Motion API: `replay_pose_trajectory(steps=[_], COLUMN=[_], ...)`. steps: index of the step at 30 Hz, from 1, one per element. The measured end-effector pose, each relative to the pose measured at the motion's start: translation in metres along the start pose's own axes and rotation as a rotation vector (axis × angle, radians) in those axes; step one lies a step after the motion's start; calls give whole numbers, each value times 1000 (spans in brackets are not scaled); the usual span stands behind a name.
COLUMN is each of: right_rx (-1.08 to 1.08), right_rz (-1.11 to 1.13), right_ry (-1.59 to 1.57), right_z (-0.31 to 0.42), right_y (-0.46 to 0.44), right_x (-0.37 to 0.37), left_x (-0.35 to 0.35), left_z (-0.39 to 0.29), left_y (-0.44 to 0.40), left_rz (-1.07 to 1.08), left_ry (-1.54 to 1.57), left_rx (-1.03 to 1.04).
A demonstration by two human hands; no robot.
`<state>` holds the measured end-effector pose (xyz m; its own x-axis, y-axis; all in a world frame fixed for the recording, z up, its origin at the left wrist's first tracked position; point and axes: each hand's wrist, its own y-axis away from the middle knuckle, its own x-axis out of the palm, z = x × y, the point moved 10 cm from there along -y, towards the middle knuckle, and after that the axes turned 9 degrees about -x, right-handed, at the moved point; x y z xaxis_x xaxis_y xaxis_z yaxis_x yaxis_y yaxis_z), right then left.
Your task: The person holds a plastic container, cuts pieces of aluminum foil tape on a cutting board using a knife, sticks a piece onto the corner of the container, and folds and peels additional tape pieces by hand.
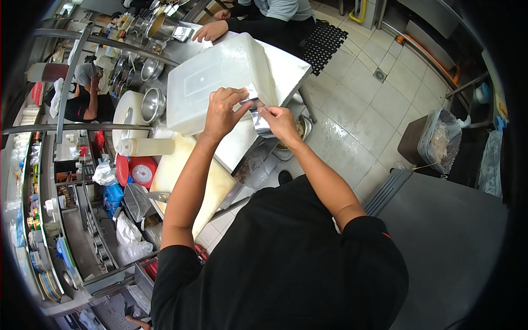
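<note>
Together, left hand [223, 111] and right hand [281, 123] pinch a silver strip [263, 126], tub [192, 82] just beside the grip, scale [143, 174] left of it, bin [411, 141] well right.

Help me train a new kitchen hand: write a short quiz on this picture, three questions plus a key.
1. True or false: the right hand pinches a silver strip.
2. Choose one. The scale has a body that is: a) blue, b) red, c) green.
3. What lines the bin?

Key:
1. True; the left hand is at the strip too.
2. b) red.
3. A clear plastic bag.
</note>
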<state>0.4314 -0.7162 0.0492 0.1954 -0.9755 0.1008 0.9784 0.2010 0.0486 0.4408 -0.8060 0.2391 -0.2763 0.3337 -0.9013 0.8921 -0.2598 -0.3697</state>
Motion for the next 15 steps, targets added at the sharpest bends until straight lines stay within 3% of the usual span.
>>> replay_pose_trajectory(steps=[15], right_rx=[-99], right_rz=[-79], right_ry=[-39], right_z=[20], right_y=[6], right_x=[-7], left_x=[-1], left_z=[0], left_y=[-1], left_rz=[2], left_ry=[22], left_rx=[2])
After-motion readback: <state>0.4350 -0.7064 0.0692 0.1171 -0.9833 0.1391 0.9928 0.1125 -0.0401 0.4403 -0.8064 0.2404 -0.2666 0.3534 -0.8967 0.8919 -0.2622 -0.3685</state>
